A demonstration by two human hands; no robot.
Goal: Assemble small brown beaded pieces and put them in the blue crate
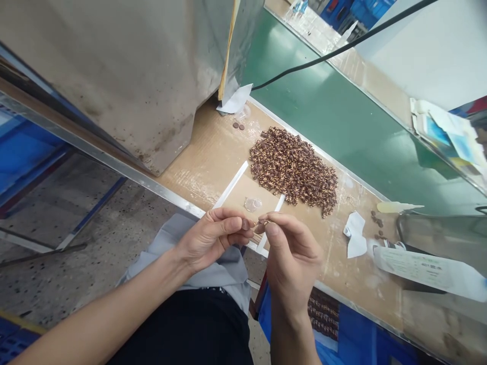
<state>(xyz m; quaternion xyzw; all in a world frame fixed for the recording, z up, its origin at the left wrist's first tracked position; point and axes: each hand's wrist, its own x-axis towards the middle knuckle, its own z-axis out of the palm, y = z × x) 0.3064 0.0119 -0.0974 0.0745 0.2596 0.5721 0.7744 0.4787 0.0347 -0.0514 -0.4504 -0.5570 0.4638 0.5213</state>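
My left hand (218, 235) is closed in a pinch on a small dark-brown piece (245, 223). Close beside it, my right hand (291, 243) pinches a small brown part with brass-coloured metal (263, 222) between thumb and forefinger. The fingertips nearly meet over the bench's front edge, and whether the two pieces touch is too small to tell. Just beyond the hands, a clear round plastic piece (252, 204) lies between two white tape strips (233, 183). Farther back is a large heap of similar brown-and-brass parts (292, 170).
A big metal box (125, 76) stands at the left of the bench (198, 157). On the right lie a white plastic bottle (426, 268), a crumpled paper piece (356, 234) and a pale nozzle (397, 207). A blue crate (357, 329) holding rows of parts sits below. A black cable (319, 58) crosses above.
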